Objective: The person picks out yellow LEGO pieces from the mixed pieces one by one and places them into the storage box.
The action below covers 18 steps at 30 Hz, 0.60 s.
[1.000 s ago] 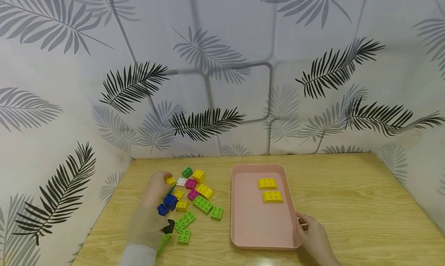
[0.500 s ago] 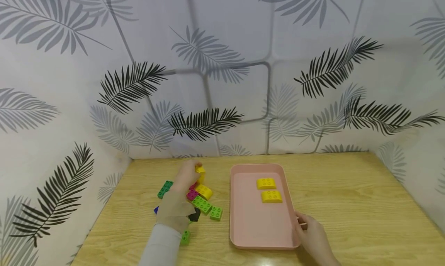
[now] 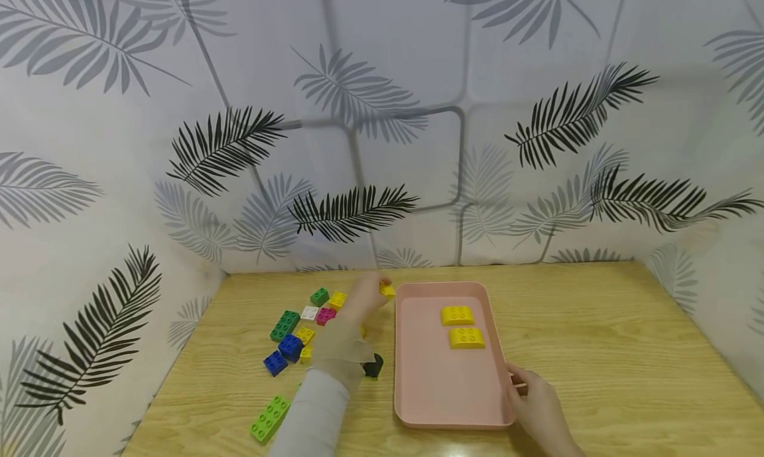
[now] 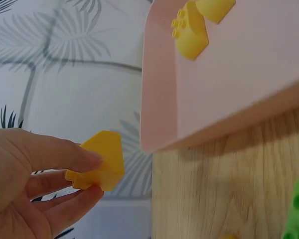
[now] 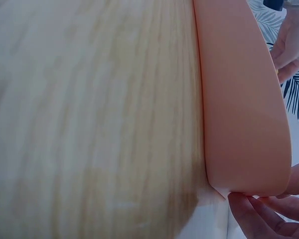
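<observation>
In the head view, my left hand (image 3: 364, 299) pinches a yellow toy building block (image 3: 387, 290) beside the far left corner of the pink tray (image 3: 442, 384). The left wrist view shows the thumb and fingers on the yellow block (image 4: 109, 157), off the table and outside the tray wall (image 4: 159, 99). Two yellow curved blocks, the upper one (image 3: 457, 315) and the lower one (image 3: 467, 338), lie inside the tray. My right hand (image 3: 540, 407) grips the tray's right rim close to its near corner, thumb on the rim and fingers at the outer wall.
Left of the tray lie several loose blocks, among them a dark green one (image 3: 284, 326), a blue one (image 3: 290, 347), a white one (image 3: 310, 313) and a light green one (image 3: 270, 418). My left forearm hides some of them. A patterned cloth (image 3: 382, 145) hangs behind the wooden table (image 3: 633, 364).
My left hand has carried the yellow block rightward from the far left of the pile to the tray's corner. The right hand and the tray have stayed in place.
</observation>
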Each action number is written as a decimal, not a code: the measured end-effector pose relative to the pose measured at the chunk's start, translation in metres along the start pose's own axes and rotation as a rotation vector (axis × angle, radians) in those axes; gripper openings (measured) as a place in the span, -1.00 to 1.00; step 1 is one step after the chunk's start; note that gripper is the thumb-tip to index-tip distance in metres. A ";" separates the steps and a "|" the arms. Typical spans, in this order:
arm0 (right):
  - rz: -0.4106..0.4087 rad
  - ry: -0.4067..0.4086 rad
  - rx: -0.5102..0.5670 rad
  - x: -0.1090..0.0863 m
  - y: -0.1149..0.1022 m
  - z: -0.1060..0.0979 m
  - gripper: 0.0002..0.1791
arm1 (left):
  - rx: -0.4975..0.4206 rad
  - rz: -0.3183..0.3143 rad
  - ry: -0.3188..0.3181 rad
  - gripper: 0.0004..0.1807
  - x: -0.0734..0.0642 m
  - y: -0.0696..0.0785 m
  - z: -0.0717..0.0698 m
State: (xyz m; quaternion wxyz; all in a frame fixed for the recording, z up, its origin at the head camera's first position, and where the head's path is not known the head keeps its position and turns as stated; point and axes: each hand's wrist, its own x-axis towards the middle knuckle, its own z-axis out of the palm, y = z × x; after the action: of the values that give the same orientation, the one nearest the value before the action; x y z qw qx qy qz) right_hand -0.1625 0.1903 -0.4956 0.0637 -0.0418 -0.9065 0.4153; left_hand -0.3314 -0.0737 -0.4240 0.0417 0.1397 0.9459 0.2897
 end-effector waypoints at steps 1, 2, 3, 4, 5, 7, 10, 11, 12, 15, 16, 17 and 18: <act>0.001 -0.002 -0.001 0.000 0.000 0.000 -0.63 | 0.009 0.011 -0.006 -0.65 0.002 0.003 0.002; 0.007 -0.001 0.000 0.000 0.000 0.000 -0.63 | 0.016 0.022 -0.013 -0.65 0.003 0.007 0.005; 0.011 -0.004 -0.001 0.000 0.001 0.000 -0.63 | 0.021 0.030 -0.018 -0.66 0.005 0.010 0.007; 0.015 -0.007 -0.001 0.000 0.000 0.000 -0.63 | 0.021 0.027 -0.028 -0.66 0.006 0.014 0.010; 0.020 -0.010 -0.001 0.000 0.000 0.000 -0.63 | 0.037 0.039 -0.031 -0.67 0.009 0.016 0.013; 0.029 -0.015 -0.002 0.000 0.000 0.000 -0.62 | 0.047 0.041 -0.049 -0.67 0.011 0.023 0.018; 0.026 -0.016 -0.003 0.000 -0.001 0.000 -0.62 | 0.038 0.020 -0.077 -0.68 0.018 0.027 0.029; 0.025 -0.013 -0.003 0.000 0.000 0.000 -0.62 | 0.045 0.026 -0.084 -0.69 0.021 0.027 0.034; 0.025 -0.012 -0.003 0.000 0.000 0.000 -0.62 | 0.035 0.059 -0.073 -0.70 0.028 0.022 0.042; 0.029 -0.011 -0.003 0.000 0.000 0.000 -0.62 | 0.027 0.055 -0.095 -0.67 0.039 0.017 0.059; 0.033 -0.014 -0.004 0.001 0.000 0.000 -0.62 | 0.028 0.048 -0.105 -0.65 0.041 0.018 0.063; 0.033 -0.019 -0.004 0.001 0.000 -0.001 -0.62 | 0.023 0.035 -0.112 -0.64 0.042 0.018 0.067; 0.037 -0.023 -0.004 0.001 0.000 -0.001 -0.62 | 0.023 0.025 -0.117 -0.64 0.044 0.017 0.072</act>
State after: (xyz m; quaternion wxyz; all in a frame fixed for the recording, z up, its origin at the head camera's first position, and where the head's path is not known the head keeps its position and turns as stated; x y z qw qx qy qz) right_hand -0.1632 0.1909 -0.4951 0.0456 -0.0538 -0.9071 0.4149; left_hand -0.3583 -0.0085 -0.4737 0.0915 0.1685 0.9434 0.2707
